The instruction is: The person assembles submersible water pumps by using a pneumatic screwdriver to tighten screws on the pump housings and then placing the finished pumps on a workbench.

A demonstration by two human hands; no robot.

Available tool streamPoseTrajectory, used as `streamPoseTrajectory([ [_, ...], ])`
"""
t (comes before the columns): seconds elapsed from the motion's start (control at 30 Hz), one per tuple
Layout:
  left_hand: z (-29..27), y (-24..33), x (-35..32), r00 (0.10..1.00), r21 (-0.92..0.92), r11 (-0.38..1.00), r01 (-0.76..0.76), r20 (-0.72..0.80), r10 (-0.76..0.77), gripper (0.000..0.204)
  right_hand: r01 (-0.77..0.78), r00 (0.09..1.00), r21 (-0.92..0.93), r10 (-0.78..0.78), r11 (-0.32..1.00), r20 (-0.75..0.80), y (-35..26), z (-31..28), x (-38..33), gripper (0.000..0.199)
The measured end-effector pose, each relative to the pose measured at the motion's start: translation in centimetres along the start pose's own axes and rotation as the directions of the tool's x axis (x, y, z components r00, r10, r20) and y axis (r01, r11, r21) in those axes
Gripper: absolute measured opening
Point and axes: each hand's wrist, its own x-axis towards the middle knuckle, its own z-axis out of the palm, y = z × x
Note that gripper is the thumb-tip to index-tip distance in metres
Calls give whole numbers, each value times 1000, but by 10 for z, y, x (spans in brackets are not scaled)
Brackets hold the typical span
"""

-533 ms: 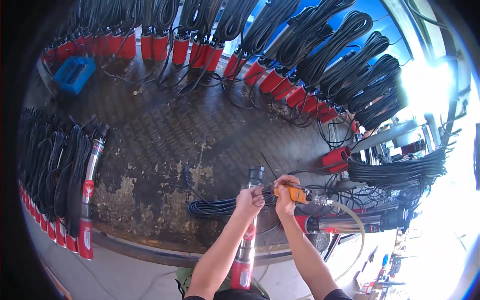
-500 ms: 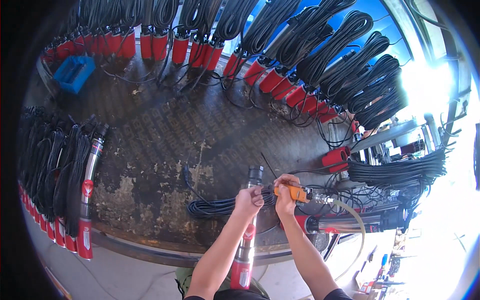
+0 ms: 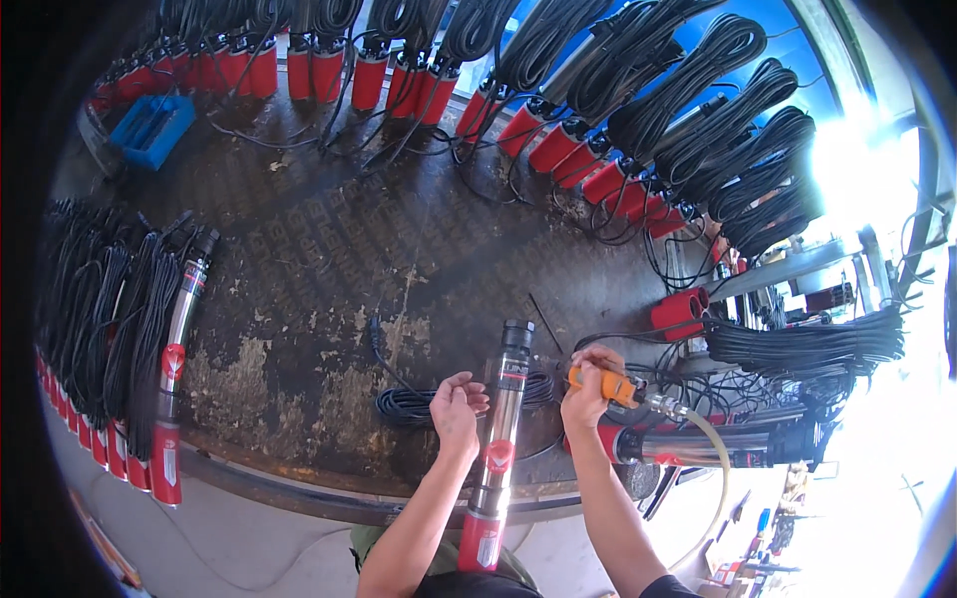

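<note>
A submersible pump [image 3: 505, 409], a shiny steel tube with a black top and red lower end, lies lengthwise in front of me. Its red end reaches past the table's near edge toward my body. Just left of the tube, my left hand [image 3: 459, 411] is apart from it, fingers loosely bent and nothing visible in them. To the right, my right hand [image 3: 588, 392] is wrapped round an orange air tool [image 3: 610, 385], whose pale hose [image 3: 720, 448] curves down at the right. Behind the tube lies a coil of black cable [image 3: 404, 405], partly hidden by the pump and my left hand.
Pumps with red ends [image 3: 434, 97] and bundled black cables line the table's far edge. More pumps [image 3: 179, 339] stand at the left. A blue bin [image 3: 152, 132] sits far left. Another pump [image 3: 698, 446] lies at the right, near a red cup-like part [image 3: 680, 315] and a cable bundle [image 3: 807, 339].
My left hand has come off the pump to the left, its fingers loosening. My right hand has drawn the air tool away to the right, uncovering the pump's upper tube.
</note>
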Motion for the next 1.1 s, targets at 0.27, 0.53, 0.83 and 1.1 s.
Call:
streamPoseTrajectory([
  [0.27,16,-1,-7,994,-62,997,39,105,-32,12,-111,994,112,111,987,7,5,7,6,22],
  [0.53,6,7,-12,976,-36,982,184,122,-179,21,-89,996,109,86,990,36,8,7,8,21],
  [0.83,23,-4,-11,958,-150,948,281,107,-267,15,-19,994,125,6,992,106,22,14,13,18],
  [1.1,53,-16,-1,937,-156,925,346,102,-334,17,-97,995,95,99,991,-17,16,12,14,19],
])
